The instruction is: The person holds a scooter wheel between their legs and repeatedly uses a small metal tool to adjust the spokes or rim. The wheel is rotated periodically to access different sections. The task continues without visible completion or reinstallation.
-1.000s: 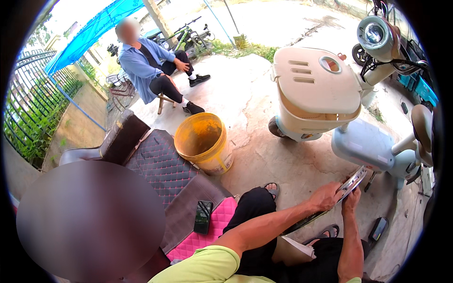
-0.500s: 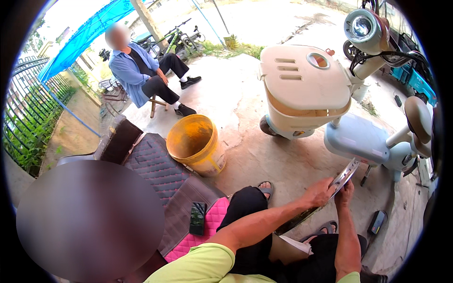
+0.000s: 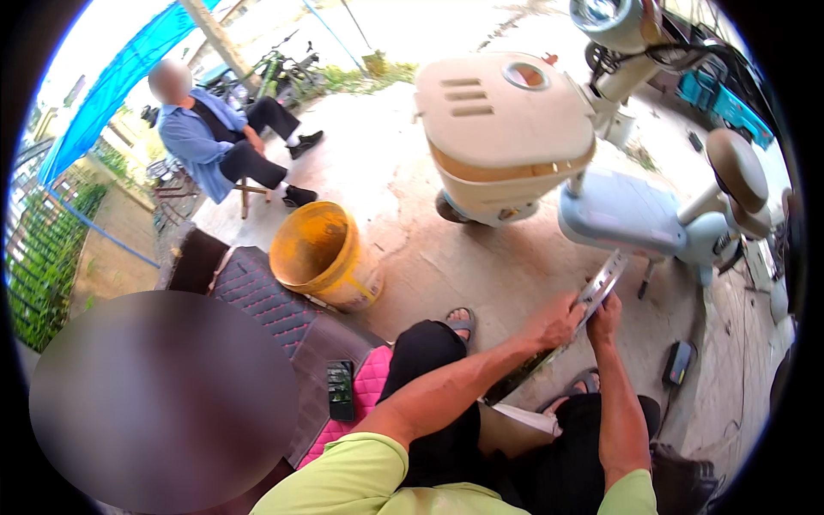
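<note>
Between my knees I hold a long, narrow metal piece [image 3: 608, 273] on a slant; holes run along its shiny upper end. Its lower part [image 3: 521, 378] is dark. My left hand [image 3: 556, 321] wraps around it from the left. On the other side, my right hand [image 3: 604, 319] grips it just below the shiny end, with the fingers partly hidden. Beyond the upper end of the piece stands a pale blue and cream electric scooter [image 3: 614, 210], its front basket [image 3: 506, 107] lidded. Something pale and flat [image 3: 525, 421] lies between my legs, below the piece.
A stained yellow bucket [image 3: 318, 257] stands beside the quilted seat [image 3: 275, 287] at my left, where a black phone [image 3: 341, 390] lies. A small black box [image 3: 678, 363] with a cable rests on the ground at right. Farther off, a person [image 3: 202, 129] sits on a stool.
The view has shifted, so the surroundings sit farther left and higher. Both hands still grip the metal piece, held at much the same slant.
</note>
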Action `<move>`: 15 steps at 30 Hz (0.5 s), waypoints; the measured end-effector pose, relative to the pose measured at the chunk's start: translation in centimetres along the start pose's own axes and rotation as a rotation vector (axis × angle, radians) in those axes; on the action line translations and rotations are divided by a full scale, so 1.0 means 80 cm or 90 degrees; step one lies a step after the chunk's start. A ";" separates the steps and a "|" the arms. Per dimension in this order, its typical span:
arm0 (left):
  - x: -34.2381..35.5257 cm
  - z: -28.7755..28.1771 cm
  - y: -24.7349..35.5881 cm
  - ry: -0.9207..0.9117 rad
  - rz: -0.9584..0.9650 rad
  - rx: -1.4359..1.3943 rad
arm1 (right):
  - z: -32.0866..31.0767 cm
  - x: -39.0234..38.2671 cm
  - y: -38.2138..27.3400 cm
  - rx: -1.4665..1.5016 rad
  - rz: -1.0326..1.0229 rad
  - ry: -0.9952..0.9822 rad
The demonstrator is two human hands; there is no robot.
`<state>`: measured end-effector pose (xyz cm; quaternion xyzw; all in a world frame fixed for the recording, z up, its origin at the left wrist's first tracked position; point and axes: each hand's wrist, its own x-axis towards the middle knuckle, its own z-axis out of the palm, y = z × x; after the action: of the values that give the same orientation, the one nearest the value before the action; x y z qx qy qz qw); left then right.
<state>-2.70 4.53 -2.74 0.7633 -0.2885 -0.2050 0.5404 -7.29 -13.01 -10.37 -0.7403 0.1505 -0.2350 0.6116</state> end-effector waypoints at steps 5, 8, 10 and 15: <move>0.008 -0.006 0.003 0.007 0.021 0.042 | 0.013 0.002 -0.005 0.113 0.044 0.023; 0.007 -0.003 0.003 -0.003 -0.008 0.032 | 0.010 0.006 0.017 0.160 0.040 -0.001; 0.007 -0.001 0.001 0.002 0.016 0.082 | 0.006 0.007 0.031 0.152 0.016 -0.008; 0.004 -0.007 -0.001 -0.011 0.010 0.034 | 0.002 0.005 0.020 0.153 0.037 -0.039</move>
<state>-2.06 4.72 -2.66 0.7733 -0.3046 -0.1995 0.5191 -6.72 -13.41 -11.87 -0.6638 0.1243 -0.2107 0.7067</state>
